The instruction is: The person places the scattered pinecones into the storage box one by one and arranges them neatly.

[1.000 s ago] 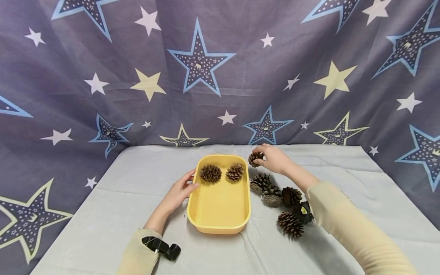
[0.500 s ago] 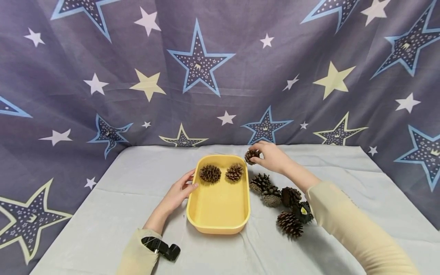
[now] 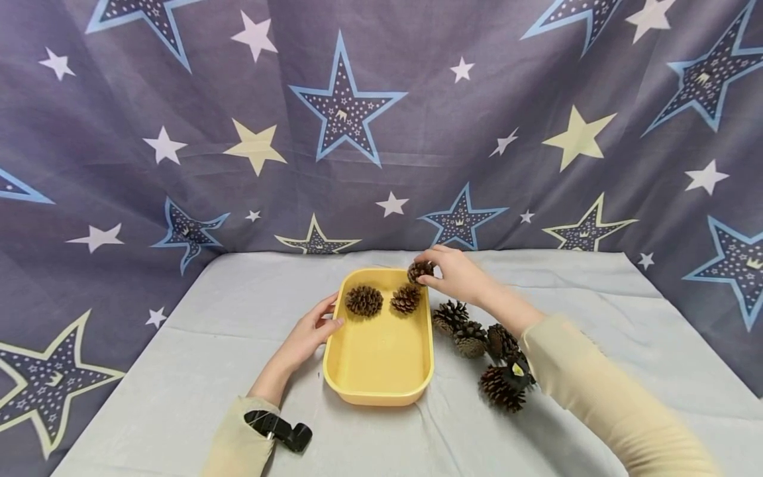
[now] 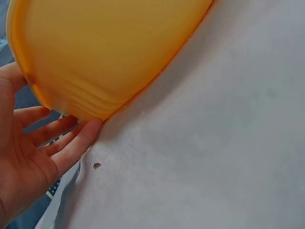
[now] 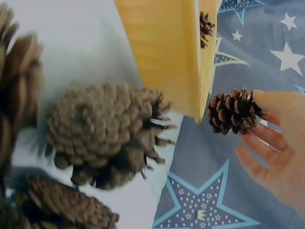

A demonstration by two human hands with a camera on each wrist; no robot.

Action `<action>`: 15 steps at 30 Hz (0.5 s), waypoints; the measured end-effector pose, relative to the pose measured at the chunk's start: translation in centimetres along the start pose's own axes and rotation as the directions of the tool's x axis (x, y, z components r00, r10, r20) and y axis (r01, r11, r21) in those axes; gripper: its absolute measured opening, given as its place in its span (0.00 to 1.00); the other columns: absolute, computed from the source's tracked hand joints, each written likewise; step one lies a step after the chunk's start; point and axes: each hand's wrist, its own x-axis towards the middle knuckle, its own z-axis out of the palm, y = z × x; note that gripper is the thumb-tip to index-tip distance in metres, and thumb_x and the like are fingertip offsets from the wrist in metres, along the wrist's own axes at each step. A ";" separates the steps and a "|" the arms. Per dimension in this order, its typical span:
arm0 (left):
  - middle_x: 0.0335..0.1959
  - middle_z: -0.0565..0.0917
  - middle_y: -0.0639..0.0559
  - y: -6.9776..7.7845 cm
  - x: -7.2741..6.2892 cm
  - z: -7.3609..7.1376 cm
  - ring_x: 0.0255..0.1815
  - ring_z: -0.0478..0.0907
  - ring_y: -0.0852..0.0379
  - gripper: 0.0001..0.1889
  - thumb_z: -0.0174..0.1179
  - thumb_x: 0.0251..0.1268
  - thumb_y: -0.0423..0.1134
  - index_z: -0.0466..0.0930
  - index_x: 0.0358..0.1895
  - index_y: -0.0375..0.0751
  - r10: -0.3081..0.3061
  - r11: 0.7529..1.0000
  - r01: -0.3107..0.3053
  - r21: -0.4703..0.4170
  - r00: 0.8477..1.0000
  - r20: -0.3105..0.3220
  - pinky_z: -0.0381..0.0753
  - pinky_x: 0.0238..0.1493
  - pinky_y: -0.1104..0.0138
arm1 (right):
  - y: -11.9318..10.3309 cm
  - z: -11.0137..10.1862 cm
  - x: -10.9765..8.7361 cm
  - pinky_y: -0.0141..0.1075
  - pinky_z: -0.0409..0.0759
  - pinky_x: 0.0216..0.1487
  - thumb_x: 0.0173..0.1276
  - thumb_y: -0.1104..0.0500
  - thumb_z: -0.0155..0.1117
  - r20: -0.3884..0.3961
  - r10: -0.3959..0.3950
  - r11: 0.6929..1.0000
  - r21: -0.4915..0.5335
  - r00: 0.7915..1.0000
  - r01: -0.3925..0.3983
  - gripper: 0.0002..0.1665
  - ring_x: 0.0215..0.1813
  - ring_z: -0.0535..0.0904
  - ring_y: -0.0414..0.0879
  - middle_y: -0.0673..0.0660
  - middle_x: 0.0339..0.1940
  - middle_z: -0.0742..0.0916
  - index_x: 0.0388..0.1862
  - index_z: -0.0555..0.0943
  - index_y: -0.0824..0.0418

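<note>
A yellow plastic tub (image 3: 378, 358) stands on the cloth-covered table, holding two pine cones, one on the left (image 3: 364, 301) and one on the right (image 3: 406, 299). My left hand (image 3: 306, 336) grips its left side, thumb over the rim and fingers against the outer wall; in the left wrist view those fingers (image 4: 71, 143) touch the wall low down. Thumb and fingers of my right hand (image 3: 456, 273) pinch another pine cone (image 5: 233, 112) above the tub's far right corner. Part of that cone is hidden by the fingers.
Several pine cones lie right of the tub, among them a near one (image 3: 502, 387) and a scaly one (image 5: 105, 133). My right sleeve partly covers a black object (image 3: 520, 371) beside them. A star-patterned curtain (image 3: 334, 179) hangs behind the table.
My right hand has carried its pine cone leftward, from beside the tub to over its far right corner. My left hand stays on the tub's side.
</note>
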 end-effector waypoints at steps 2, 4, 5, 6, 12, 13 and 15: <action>0.59 0.70 0.41 0.0 0.0 0.0 0.49 0.75 0.48 0.30 0.54 0.64 0.43 0.56 0.69 0.52 -0.003 1.000 0.003 0.003 1.000 -0.003 0.82 0.43 0.63 | -0.4 0.3 0.1 0.42 0.77 0.51 0.61 0.53 0.62 0.005 -0.010 1.000 0.002 1.000 0.010 0.22 0.47 0.77 0.48 0.56 0.48 0.81 0.53 0.77 0.61; 0.59 0.70 0.41 0.1 -0.1 0.0 0.49 0.75 0.48 0.30 0.54 0.64 0.43 0.56 0.69 0.53 -0.003 1.000 0.003 0.002 1.000 -0.005 0.82 0.43 0.63 | -0.7 0.6 0.3 0.42 0.77 0.52 0.61 0.53 0.62 0.009 -0.026 1.000 -0.004 1.000 0.026 0.22 0.47 0.78 0.49 0.56 0.49 0.81 0.52 0.77 0.61; 0.59 0.70 0.41 0.1 -0.1 0.0 0.49 0.75 0.47 0.30 0.54 0.64 0.43 0.56 0.69 0.53 -0.001 1.000 0.001 0.001 1.000 -0.004 0.82 0.43 0.62 | -0.9 0.7 0.4 0.42 0.77 0.52 0.61 0.53 0.62 0.012 -0.032 0.999 -0.006 0.999 0.032 0.22 0.47 0.78 0.49 0.57 0.50 0.81 0.52 0.77 0.61; 0.59 0.70 0.41 0.1 -0.1 0.0 0.49 0.75 0.47 0.30 0.54 0.64 0.42 0.56 0.69 0.53 -0.001 1.000 0.001 -0.001 1.000 -0.005 0.82 0.43 0.62 | -1.0 0.9 0.4 0.42 0.76 0.53 0.61 0.52 0.62 0.015 -0.038 0.999 -0.011 0.999 0.038 0.22 0.48 0.78 0.49 0.57 0.51 0.81 0.52 0.77 0.61; 0.59 0.71 0.42 0.2 -0.2 0.0 0.48 0.75 0.48 0.31 0.54 0.63 0.43 0.56 0.69 0.53 -0.013 1.000 0.013 0.004 1.000 -0.010 0.82 0.42 0.63 | -2.0 1.8 0.8 0.41 0.73 0.58 0.60 0.52 0.62 0.033 -0.090 0.996 -0.011 0.995 0.090 0.22 0.50 0.77 0.49 0.56 0.49 0.82 0.51 0.77 0.62; 0.58 0.71 0.41 0.3 -0.2 0.0 0.48 0.75 0.48 0.31 0.54 0.63 0.43 0.56 0.69 0.53 -0.013 1.000 0.014 0.006 1.000 -0.010 0.82 0.42 0.63 | -2.2 1.9 0.9 0.41 0.74 0.57 0.60 0.52 0.63 0.037 -0.098 0.995 -0.010 0.994 0.099 0.22 0.50 0.77 0.48 0.56 0.48 0.82 0.50 0.78 0.62; 0.59 0.71 0.41 0.3 -0.1 0.0 0.49 0.75 0.48 0.31 0.55 0.62 0.44 0.56 0.69 0.52 -0.014 1.000 0.014 0.010 1.000 -0.007 0.82 0.42 0.63 | -2.6 2.2 1.0 0.40 0.74 0.57 0.60 0.52 0.62 0.046 -0.111 0.994 -0.010 0.993 0.112 0.22 0.50 0.77 0.47 0.56 0.47 0.82 0.50 0.78 0.62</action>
